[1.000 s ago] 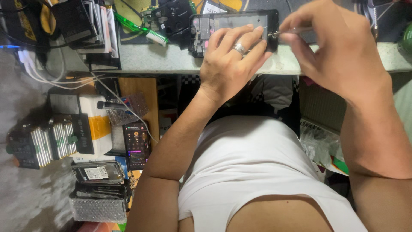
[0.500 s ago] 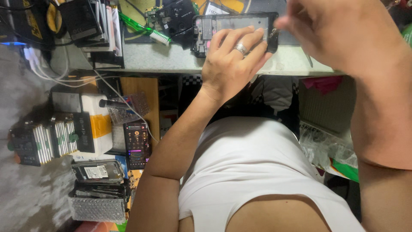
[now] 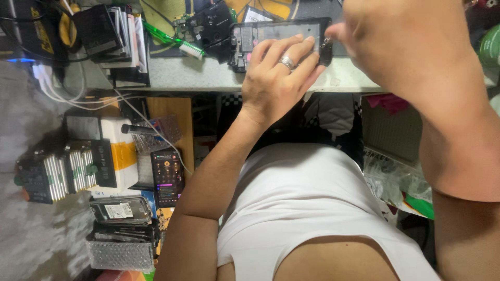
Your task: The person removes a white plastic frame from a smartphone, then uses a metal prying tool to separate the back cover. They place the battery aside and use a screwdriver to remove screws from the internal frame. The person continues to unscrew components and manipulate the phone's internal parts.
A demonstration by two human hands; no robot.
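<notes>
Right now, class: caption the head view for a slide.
Left hand steadies an opened phone on the workbench while the right hand works its corner.

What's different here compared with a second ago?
The right hand has moved closer to the camera and leftward, now looming large over the right end of the opened phone; the thin tool it showed earlier is hidden behind it. The left hand stays pressed flat on the phone, ring finger on top. The phone, the circuit board and the clutter below the bench have not shifted.

A lit dark phone screen glows beside a white-labelled phone back
</notes>
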